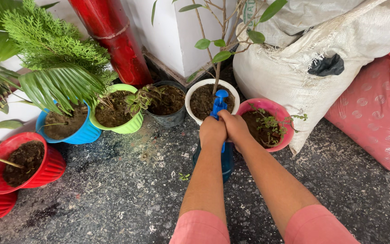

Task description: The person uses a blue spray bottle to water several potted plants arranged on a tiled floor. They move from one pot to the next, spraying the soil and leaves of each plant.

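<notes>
Gripping blue spray bottle [220,105] two-handed

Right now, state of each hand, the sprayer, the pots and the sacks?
left hand: closed on spray bottle
right hand: closed on spray bottle
spray bottle: upright, blue, nozzle toward white pot
white pot: upright, soil, thin leafy stem
pink pot: upright, small sprigs
green pot: upright, planted
white sack: full, torn, leaning
red sack: full, closed
</notes>
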